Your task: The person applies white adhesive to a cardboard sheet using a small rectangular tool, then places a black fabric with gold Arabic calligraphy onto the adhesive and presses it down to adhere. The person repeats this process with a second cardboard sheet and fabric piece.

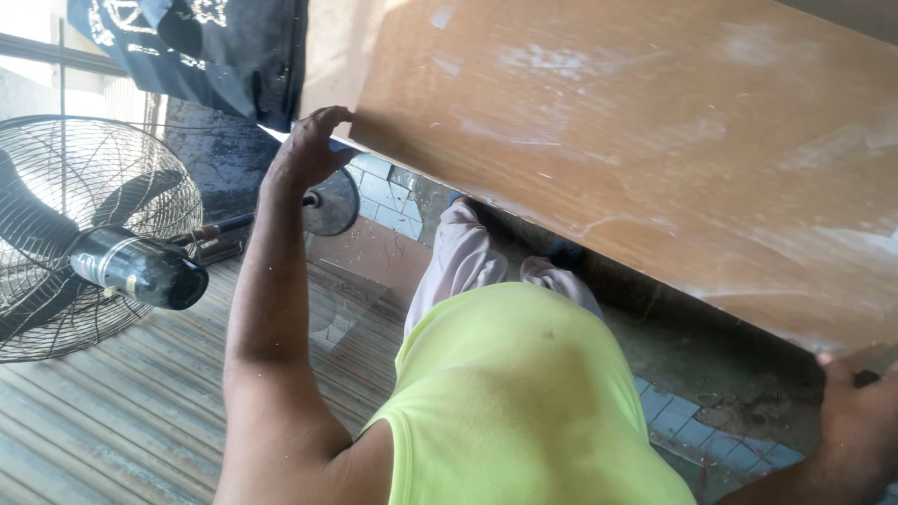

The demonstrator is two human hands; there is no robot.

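Note:
A large brown wooden board [636,150] with dusty white smears fills the upper right of the head view, tilted and held off the floor. My left hand [309,150] grips its near left edge, fingers curled over the top. My right hand [856,411] holds the lower right edge at the frame's border, partly cut off. Below the board I see my yellow-green sleeveless shirt [514,393] and light trousers [463,257].
A black pedestal fan [94,234] with a wire cage lies tilted at the left, its round base [332,201] near my left hand. Dark cloth [215,47] hangs at the top left. Ribbed metal sheeting [122,402] and small blue-grey floor tiles [711,430] lie underfoot.

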